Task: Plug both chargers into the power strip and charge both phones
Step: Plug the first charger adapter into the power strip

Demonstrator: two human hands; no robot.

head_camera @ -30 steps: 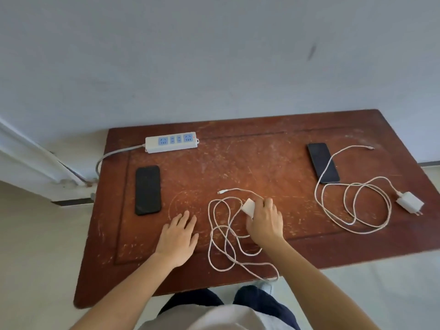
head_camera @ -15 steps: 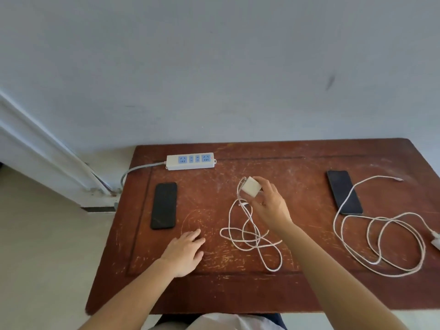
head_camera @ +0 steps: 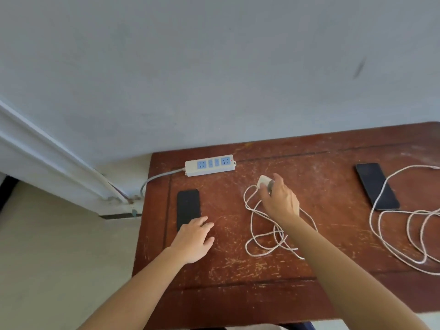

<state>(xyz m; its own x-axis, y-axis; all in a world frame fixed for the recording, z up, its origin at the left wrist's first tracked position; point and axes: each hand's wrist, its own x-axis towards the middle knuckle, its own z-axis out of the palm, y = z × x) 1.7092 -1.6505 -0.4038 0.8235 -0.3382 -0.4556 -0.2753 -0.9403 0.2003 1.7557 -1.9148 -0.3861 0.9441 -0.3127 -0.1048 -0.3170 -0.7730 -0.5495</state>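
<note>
Nothing plugged yet — your right hand (head_camera: 278, 198) pinches small white charger block (head_camera: 264, 181), short of white blue-socketed power strip (head_camera: 210, 165) at table's far-left corner. Left hand (head_camera: 194, 239) flat, spread. Both phones uncharged.

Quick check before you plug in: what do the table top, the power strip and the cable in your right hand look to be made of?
Table: looks like dark reddish wood, varnished but worn, with many pale scratches. Power strip: smooth white plastic by its look, with blue socket faces. Cable: whitish and matte, possibly braided; too small to tell. It trails from the white charger that the right hand holds.
</note>
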